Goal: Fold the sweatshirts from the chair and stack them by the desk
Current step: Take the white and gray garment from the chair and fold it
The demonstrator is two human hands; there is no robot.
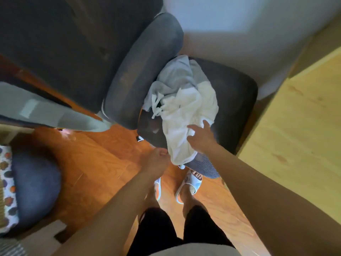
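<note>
Chair backrest (140,71) blocks the left, desk (295,126) the right; front open.
</note>
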